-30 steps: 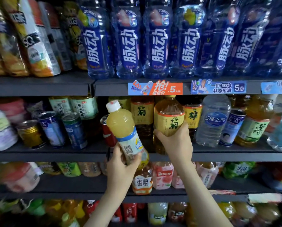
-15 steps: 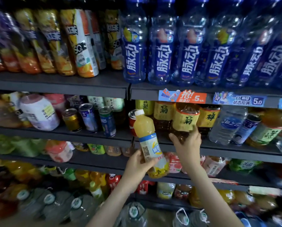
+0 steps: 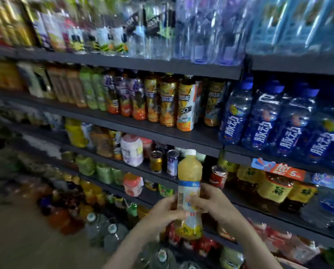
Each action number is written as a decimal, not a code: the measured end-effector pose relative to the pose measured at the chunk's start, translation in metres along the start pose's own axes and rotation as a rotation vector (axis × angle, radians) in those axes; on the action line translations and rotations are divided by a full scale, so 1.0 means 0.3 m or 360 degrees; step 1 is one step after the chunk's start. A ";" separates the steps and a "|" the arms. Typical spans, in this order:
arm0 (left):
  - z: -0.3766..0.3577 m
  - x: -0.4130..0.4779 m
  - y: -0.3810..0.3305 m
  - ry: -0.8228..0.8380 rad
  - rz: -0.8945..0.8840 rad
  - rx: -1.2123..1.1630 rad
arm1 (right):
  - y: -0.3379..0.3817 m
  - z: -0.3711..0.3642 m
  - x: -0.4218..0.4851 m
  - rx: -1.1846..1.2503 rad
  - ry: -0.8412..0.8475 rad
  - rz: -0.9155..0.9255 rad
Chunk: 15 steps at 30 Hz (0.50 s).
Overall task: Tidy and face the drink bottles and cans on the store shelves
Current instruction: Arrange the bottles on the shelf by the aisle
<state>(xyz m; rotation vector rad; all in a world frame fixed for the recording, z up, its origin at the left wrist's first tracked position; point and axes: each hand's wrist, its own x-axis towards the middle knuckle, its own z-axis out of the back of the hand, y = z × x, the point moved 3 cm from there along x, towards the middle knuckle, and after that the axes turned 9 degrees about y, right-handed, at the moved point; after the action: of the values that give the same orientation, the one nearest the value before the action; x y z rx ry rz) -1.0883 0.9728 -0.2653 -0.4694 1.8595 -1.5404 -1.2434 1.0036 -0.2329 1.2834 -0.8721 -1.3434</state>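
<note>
Juice bottle (image 3: 189,191), white-capped and filled to the shoulder with cloudy yellow drink, is upright in the air in front of the shelves (image 3: 181,136), held in both your hands. Your left hand (image 3: 163,212) curls its fingers (image 3: 178,212) round the label from the left, and your right hand (image 3: 212,200) wraps it from the right. Just behind it stand a gold can (image 3: 156,161), a blue-and-white can (image 3: 172,162) and a red can (image 3: 218,174). To the right are amber tea bottles (image 3: 274,189) with yellow labels. Above those are blue bottles (image 3: 234,117) of clear drink.
</note>
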 end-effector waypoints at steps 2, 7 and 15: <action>0.121 -0.050 -0.046 -0.0009 -0.0066 0.0066 | 0.065 -0.086 0.070 0.0062 0.0020 0.0048; 0.505 -0.173 -0.128 -0.0143 -0.0196 0.0140 | 0.254 -0.357 0.299 0.0313 0.0102 0.0163; 1.149 -0.425 -0.240 -0.0538 -0.0172 0.0291 | 0.515 -0.764 0.707 0.0282 -0.0032 0.0418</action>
<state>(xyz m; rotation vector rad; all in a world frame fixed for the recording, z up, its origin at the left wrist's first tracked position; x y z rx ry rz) -0.7702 0.7901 -0.1901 -0.7064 1.4434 -1.5726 -0.9672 0.8011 -0.1691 1.2405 -1.1521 -1.0924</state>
